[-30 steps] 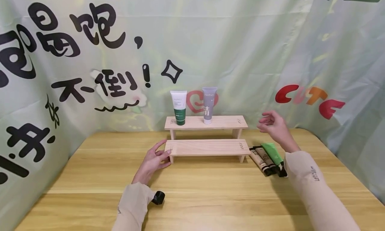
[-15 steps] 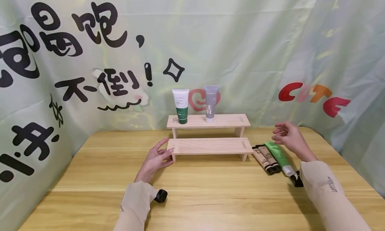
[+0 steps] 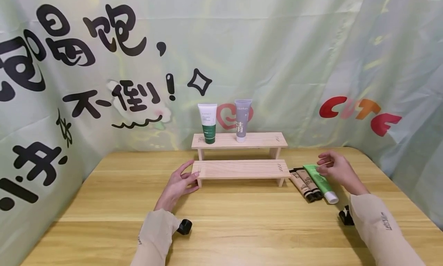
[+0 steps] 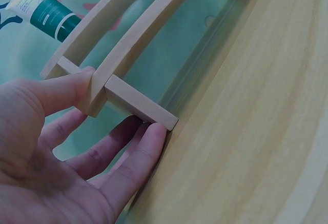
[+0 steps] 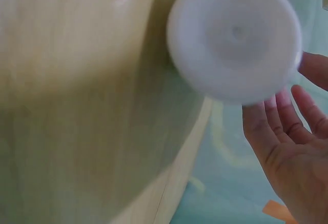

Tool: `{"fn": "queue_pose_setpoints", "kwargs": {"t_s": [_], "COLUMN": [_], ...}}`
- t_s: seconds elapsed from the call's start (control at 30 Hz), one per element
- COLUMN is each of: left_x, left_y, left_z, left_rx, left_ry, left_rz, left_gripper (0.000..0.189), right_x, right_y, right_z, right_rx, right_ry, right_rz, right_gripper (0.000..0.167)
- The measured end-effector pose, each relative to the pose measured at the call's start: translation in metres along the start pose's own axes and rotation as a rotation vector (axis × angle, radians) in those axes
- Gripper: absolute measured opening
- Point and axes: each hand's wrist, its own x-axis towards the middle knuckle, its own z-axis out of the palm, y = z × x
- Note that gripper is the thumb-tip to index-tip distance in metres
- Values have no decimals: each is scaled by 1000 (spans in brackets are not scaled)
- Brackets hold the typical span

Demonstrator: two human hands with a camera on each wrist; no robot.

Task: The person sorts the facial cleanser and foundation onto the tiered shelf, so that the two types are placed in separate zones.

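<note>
My left hand (image 3: 177,185) holds the left end of the front step (image 3: 238,169) of a two-step wooden riser. In the left wrist view its thumb lies against the board's end and its fingertips touch the leg (image 4: 141,101). On the right, my right hand (image 3: 338,172) hovers at the far end of a green squeeze tube (image 3: 322,181), fingers loosely bent and thumb apart. The tube's white cap (image 5: 233,39) fills much of the right wrist view and overlaps the fingertips there. Beside the green tube lie two beige tubes (image 3: 300,185) with black caps.
A white-and-green tube (image 3: 209,129) and a lavender tube (image 3: 242,122) stand upright on the riser's back step (image 3: 257,140). A printed cloth (image 3: 277,58) hangs behind the wooden table (image 3: 242,227). Black wrist cameras (image 3: 185,226) sit by the sleeves.
My right hand has moved right and then lower, down to the green tube. My left hand keeps its place on the riser. The head view has shifted slightly.
</note>
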Motion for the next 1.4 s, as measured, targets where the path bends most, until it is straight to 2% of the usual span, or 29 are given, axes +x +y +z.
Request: {"fn": "queue_pose_setpoints", "kwargs": {"t_s": [0.17, 0.4, 0.6, 0.77, 0.9, 1.17, 1.4], "left_x": [0, 2, 1, -1, -2, -1, -1], "left_y": [0, 2, 3, 1, 0, 1, 0], "left_z": [0, 1, 1, 0, -1, -2, -1], "left_rx": [15, 13, 5, -3, -8, -9, -8], "left_ry": [4, 7, 8, 6, 8, 0, -4], "left_rz": [-7, -8, -13, -14, -14, -6, -19], "left_gripper": [61, 60, 60, 60, 61, 61, 61], "right_x": [-2, -4, -4, -3, -4, -2, 9], "right_y": [2, 7, 9, 9, 8, 3, -13], "right_z": [-3, -6, -7, -10, -11, -17, -24], "right_rx": [-22, -35, -47, -53, -5, 71, 101], "right_ry": [-18, -56, -125, -231, -307, -280, -234], "right_rz": [-16, 10, 30, 110, 194, 235, 217], "right_gripper": [40, 38, 37, 43, 50, 53, 57]}}
